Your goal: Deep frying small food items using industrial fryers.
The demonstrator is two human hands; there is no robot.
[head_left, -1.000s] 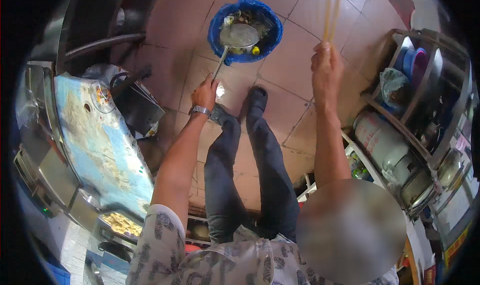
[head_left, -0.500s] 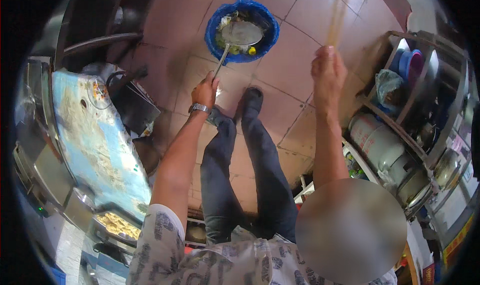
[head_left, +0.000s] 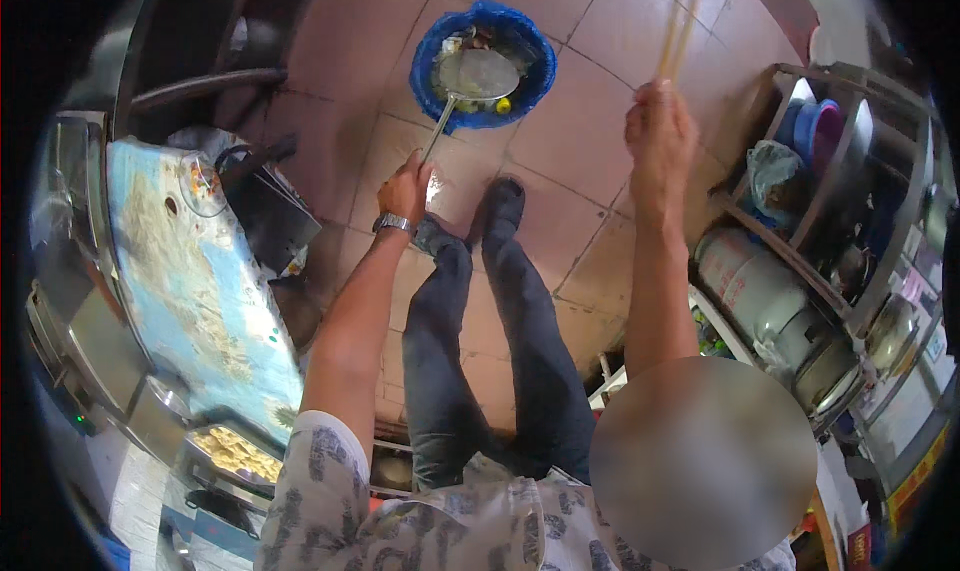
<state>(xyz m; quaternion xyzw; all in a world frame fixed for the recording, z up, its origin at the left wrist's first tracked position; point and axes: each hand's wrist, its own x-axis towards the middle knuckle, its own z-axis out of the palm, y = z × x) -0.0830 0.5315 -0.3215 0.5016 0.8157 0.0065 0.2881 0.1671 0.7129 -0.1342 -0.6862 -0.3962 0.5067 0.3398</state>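
My left hand (head_left: 404,187), below a wrist watch strap (head_left: 393,223), grips the handle of a round mesh skimmer (head_left: 479,75). The skimmer's head hangs over a bin lined with a blue plastic bag (head_left: 541,83), which stands on the floor. Pale and green scraps and a small yellow thing (head_left: 503,105) show around the skimmer's rim. Off to the right, my right hand (head_left: 661,136) is closed round a pair of long chopsticks (head_left: 678,36), which point away from me. Their far tips run out of the picture.
On the left is a worktop with a stained blue-and-white cover (head_left: 195,271) and a tray of yellowish food pieces (head_left: 237,451). A grey gas cylinder (head_left: 745,281) lies near a metal shelf rack (head_left: 790,226) on the right. Reddish tiles (head_left: 590,101) cover the floor.
My left hand and the skimmer have shifted slightly left and toward me over the bin. The right hand has edged away from me, and the chopsticks look less blurred.
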